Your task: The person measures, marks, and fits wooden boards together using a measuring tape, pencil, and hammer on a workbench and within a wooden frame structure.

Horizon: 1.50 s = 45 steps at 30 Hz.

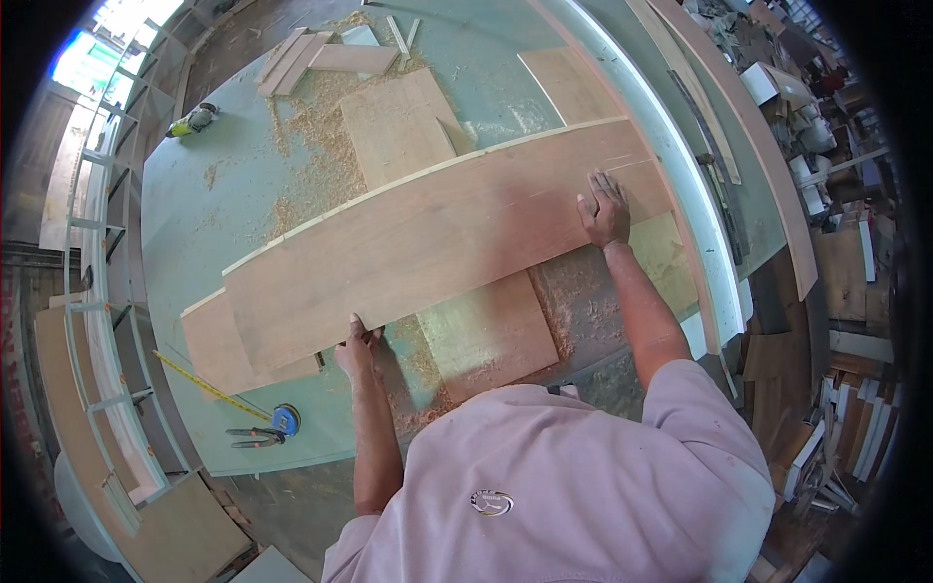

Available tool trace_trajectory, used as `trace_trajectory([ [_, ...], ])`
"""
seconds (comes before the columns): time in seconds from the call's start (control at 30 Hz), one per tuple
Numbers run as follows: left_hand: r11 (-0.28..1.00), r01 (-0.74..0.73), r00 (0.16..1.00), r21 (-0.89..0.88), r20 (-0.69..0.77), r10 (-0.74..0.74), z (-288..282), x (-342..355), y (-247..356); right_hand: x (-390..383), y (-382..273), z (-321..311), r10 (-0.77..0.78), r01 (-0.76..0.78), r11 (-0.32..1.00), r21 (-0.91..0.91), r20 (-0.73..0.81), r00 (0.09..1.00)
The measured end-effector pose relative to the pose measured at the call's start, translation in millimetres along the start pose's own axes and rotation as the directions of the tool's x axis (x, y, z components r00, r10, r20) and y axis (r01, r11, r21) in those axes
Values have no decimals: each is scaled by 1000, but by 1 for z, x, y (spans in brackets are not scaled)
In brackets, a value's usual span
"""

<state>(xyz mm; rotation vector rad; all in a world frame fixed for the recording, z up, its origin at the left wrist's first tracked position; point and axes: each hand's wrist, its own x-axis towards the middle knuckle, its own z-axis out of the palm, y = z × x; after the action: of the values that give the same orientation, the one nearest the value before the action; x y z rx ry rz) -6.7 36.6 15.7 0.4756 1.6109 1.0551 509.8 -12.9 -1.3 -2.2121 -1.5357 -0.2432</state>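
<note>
A long reddish-brown wooden board (418, 233) lies aslant over the green tabletop (228, 194), with a pale strip along its far edge. My left hand (358, 348) grips the near edge left of the middle, one digit on top and the other fingers partly hidden. Flat on the board's right part rests my right hand (607, 207), its fingers stretched out and holding nothing. Under the long board's left end another wooden board (209, 340) sticks out. A blue tape measure (285, 420) with its yellow blade pulled out sits near the left front, beside pliers (255, 438).
Wood shavings (321, 136) and a square panel (394, 126) lie beyond the board, with stacked wood offcuts (296, 58) farther back. A green and grey tool (192, 120) stands at the far left. A white metal rail (695, 175) runs along the right.
</note>
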Motion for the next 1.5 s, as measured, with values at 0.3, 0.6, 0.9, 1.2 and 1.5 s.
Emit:
trace_trajectory([
  [0.3,999,4,1000,-43,-29,-6,3,11,-2,6,-1,3,-14,14,1000,16,5,1000],
  [0.6,999,6,999,-47,-52,-9,10,9,5,12,-3,5,-21,21,1000,-19,-7,1000],
  [0.9,996,-1,998,-91,-56,-4,20,11,13,23,-4,9,-32,32,999,-6,-19,999],
  [1.2,998,40,996,-38,-81,-43,28,24,22,36,-2,21,-10,10,1000,5,-5,1000],
  [1.5,999,41,998,-3,-46,-41,39,37,28,51,0,30,-30,30,1000,0,-48,998],
])
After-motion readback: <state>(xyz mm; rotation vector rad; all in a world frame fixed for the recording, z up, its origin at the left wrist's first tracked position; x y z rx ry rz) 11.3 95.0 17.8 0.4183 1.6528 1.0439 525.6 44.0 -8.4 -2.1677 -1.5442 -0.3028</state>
